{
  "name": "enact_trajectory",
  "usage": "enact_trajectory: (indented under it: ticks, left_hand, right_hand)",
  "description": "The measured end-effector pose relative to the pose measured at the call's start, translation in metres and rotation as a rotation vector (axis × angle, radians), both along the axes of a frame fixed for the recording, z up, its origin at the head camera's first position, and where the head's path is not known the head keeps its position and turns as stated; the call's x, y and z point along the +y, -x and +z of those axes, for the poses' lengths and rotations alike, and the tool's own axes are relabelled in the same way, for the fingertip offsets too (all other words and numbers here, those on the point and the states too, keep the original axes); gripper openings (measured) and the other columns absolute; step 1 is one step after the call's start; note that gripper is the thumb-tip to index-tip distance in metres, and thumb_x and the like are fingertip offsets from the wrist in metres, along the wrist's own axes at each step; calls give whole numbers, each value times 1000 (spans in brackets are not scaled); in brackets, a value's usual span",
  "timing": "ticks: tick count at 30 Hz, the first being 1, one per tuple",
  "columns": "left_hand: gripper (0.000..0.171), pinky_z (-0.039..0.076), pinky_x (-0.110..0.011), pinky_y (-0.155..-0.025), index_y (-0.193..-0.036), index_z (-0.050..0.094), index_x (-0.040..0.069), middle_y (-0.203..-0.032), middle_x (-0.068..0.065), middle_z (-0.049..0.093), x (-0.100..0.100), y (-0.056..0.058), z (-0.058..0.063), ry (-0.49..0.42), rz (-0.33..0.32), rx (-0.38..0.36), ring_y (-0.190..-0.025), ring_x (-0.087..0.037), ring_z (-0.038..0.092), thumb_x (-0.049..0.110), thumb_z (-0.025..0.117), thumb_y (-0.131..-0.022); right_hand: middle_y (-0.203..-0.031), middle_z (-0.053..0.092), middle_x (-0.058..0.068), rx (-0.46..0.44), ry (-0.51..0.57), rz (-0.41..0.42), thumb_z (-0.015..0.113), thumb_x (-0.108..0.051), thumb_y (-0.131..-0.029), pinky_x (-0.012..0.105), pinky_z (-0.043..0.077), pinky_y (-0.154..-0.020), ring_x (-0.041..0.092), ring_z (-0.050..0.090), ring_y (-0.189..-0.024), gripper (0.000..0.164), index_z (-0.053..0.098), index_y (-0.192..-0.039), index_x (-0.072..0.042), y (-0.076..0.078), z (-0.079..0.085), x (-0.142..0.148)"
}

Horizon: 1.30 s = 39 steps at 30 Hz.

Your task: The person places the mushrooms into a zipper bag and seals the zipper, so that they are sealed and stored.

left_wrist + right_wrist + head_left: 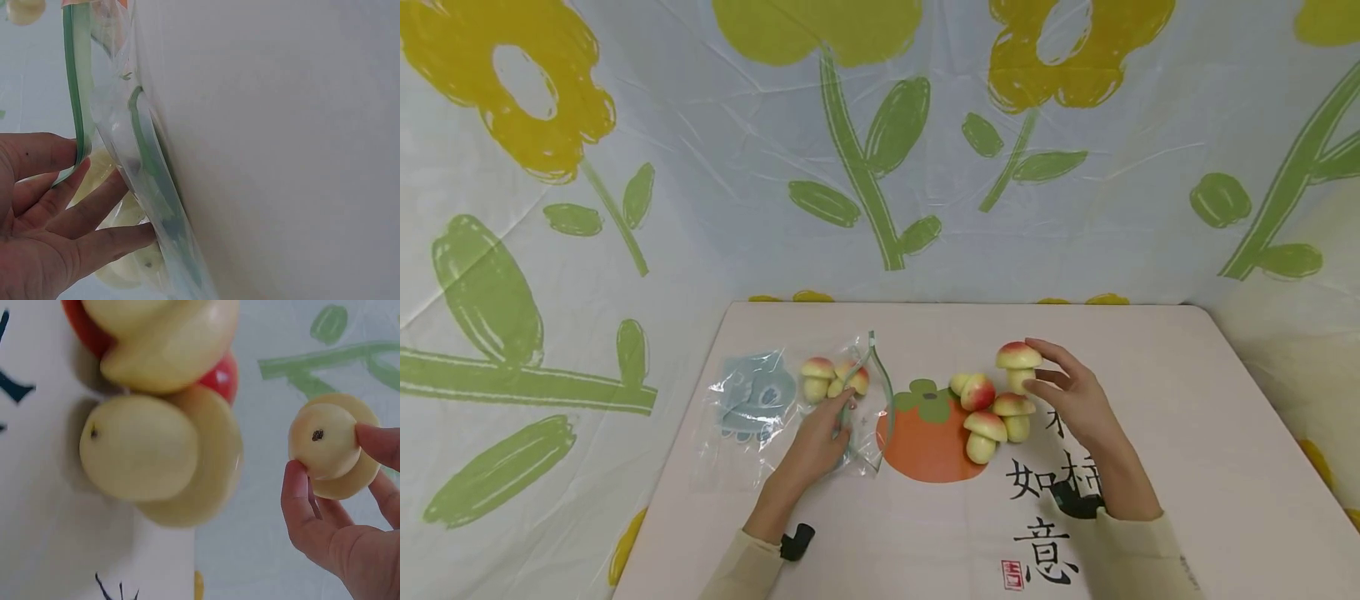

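The worktop has its far edge close to the flowered cloth. From the right hand toward the right edge, the pale surface gives wide room. Between the clear bag and the three mushrooms the room is rather narrow, and there the orange persimmon drawing shows.

Of the two hands, the right one is partly closed: its thumb and fingers hold a red-topped mushroom by the sides. In the right wrist view this mushroom is lifted off the worktop and apart from the others. The left hand pinches the green rim of the bag at one side, while its other fingers are spread and touch the clear film.

The bag lies on the left part of the worktop, its mouth parted and facing the three mushrooms. Inside there seem to be two mushrooms, though the shine of the film makes the count a little uncertain. A blue picture shows at the bag's left part. The three mushrooms outside stand or lie close together, partly over the persimmon drawing.
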<state>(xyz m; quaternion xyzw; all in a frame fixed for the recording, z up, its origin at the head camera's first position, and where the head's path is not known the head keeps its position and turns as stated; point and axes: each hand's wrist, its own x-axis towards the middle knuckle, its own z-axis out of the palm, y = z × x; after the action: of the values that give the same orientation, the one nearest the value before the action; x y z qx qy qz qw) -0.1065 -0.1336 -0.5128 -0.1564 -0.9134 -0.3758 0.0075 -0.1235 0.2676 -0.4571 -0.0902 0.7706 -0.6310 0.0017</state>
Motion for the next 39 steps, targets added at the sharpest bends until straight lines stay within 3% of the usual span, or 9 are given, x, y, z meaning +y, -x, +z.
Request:
enact_trajectory:
  ticks: [7,14,19,23,29,34,36,39]
  left_hand:
    - [62,48,-38,-78,-147,47,3,-122,-12,60,0,-1,1,-5,-1,-3,-85,-17,53,-5,64,-88]
    - [62,47,-36,-76,-147,47,3,-118,-10,60,-1,-1,0,-11,0,10,-80,-15,51,-4,65,-88]
    - [62,47,-35,-75,-147,47,3,-118,-10,60,-1,-1,-2,-15,8,17,-79,-14,50,-4,66,-88]
    - [62,47,-34,-74,-147,46,3,-121,-11,60,0,-2,-2,-17,9,10,-79,-14,51,-3,66,-89]
    - [63,47,-34,-76,-148,46,6,-124,-10,60,0,-1,-2,-28,10,-11,-80,-14,52,-3,66,-89]
    - [63,47,-33,-74,-148,46,5,-124,-11,59,0,-1,-2,-19,13,-23,-79,-14,52,-3,65,-89]
    - [62,47,-33,-73,-148,46,4,-121,-10,59,1,0,-1,-14,14,-19,-77,-13,50,-3,65,-89]
    - [62,46,-33,-72,-148,46,4,-118,-9,59,1,0,-1,-10,12,-5,-76,-13,48,-3,66,-89]
  right_hand:
    - [-145,44,9,-20,16,27,66,-5,-96,27,53,-86,28,53,-117,58,47,-149,-13,-4,3,-23]
    - [-146,43,12,-66,64,86,68,-5,-95,45,54,-86,37,53,-119,58,47,-148,-13,-5,2,-58]
    - [-147,42,13,-96,63,108,69,-5,-94,37,54,-85,40,51,-123,58,49,-147,-15,-4,-1,-84]
    - [-150,36,14,-70,76,131,68,-2,-94,31,52,-85,42,51,-123,58,49,-147,-14,-1,-5,-98]
    - [-150,36,15,-10,39,125,69,-1,-93,32,54,-81,45,53,-118,58,50,-146,-14,4,-12,-113]
    - [-151,37,12,-28,36,119,70,-4,-93,35,54,-83,43,55,-116,58,50,-146,-16,9,-21,-126]
    - [-150,37,14,-44,45,124,69,-3,-93,40,55,-83,44,55,-115,58,50,-147,-14,13,-24,-133]
    - [-148,38,20,-67,38,123,67,2,-93,39,54,-83,45,55,-112,58,48,-147,-6,14,-16,-147]
